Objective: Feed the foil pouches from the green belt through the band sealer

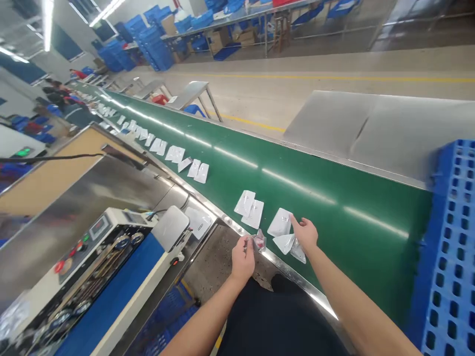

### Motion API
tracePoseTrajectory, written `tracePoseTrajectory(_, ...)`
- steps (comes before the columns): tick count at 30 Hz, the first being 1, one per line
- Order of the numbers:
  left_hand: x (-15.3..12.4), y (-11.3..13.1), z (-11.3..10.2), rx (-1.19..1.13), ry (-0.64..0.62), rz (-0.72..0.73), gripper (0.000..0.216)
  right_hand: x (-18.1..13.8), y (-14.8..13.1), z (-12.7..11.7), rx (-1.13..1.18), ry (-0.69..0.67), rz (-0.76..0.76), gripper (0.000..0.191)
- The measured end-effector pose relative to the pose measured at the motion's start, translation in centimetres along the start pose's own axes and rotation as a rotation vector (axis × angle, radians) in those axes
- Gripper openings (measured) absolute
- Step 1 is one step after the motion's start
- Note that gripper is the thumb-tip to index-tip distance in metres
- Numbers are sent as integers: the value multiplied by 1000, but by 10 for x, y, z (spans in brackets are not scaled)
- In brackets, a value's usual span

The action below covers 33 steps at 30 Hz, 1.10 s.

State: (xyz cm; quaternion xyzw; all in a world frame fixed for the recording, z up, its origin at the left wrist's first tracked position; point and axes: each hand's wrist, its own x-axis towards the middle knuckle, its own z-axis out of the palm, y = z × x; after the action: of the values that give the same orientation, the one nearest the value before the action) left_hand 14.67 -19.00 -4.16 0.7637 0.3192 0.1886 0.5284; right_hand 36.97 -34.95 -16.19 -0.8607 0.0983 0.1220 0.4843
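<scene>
My left hand [243, 258] is at the near edge of a green conveyor belt [356, 247], its fingers pinched on a small clear plastic bag [260, 241] with something red in it. Over the belt, my right hand [306, 233] has its thumb against the right edge of a flat white packet [279, 223]; thumb and fingers are apart. Just below that packet lie a crumpled white packet [284, 243] and another clear-wrapped one [298, 252], close under my right wrist. Two overlapping white packets [253, 214] rest on the belt farther left.
A row of white packets [175, 154] runs down the belt. At left stands a machine with a blue belt [122, 301], and a white packet [199, 222] by its end. A blue crate [449, 247] borders the right; a metal table [386, 131] lies across the belt.
</scene>
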Motion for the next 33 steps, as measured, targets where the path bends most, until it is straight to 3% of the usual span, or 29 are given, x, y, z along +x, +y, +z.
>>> tracePoseTrajectory(4, -14, -3, -39, -45, 217, -52, 49, 11, -18, -2, -86, -174, -81, 41)
tracePoseTrajectory(8, -27, -3, -75, -109, 446, -84, 53, 7, -44, -17, -118, -288, -222, 50)
tracePoseTrajectory(10, -32, -4, -93, -131, 545, -99, 55, -4, -64, -10, -146, -350, -312, 54)
tracePoseTrajectory(12, -35, -6, -113, -151, 623, -114, 56, -19, -90, 13, -204, -420, -437, 53)
tracePoseTrajectory(14, -38, -8, -134, -170, 660, -127, 56, -38, -126, 52, -271, -493, -605, 49)
tracePoseTrajectory(17, -43, -9, -168, -193, 663, -149, 54, -68, -197, 135, -333, -589, -885, 44)
tracePoseTrajectory(21, -54, -10, -218, -186, 728, -176, 53, -112, -302, 280, -317, -563, -1107, 48)
tracePoseTrajectory(24, -67, -15, -245, -175, 817, -200, 49, -151, -352, 396, -230, -579, -1107, 47)
tracePoseTrajectory(26, -78, -23, -254, -189, 867, -230, 47, -174, -361, 462, -211, -630, -1070, 45)
tracePoseTrajectory(28, -88, -34, -257, -206, 907, -279, 47, -190, -353, 512, -221, -666, -1036, 48)
tracePoseTrajectory(30, -95, -44, -259, -229, 941, -330, 47, -198, -334, 542, -236, -681, -1008, 56)
tracePoseTrajectory(33, -96, -52, -268, -266, 969, -365, 46, -197, -306, 556, -268, -713, -983, 71)
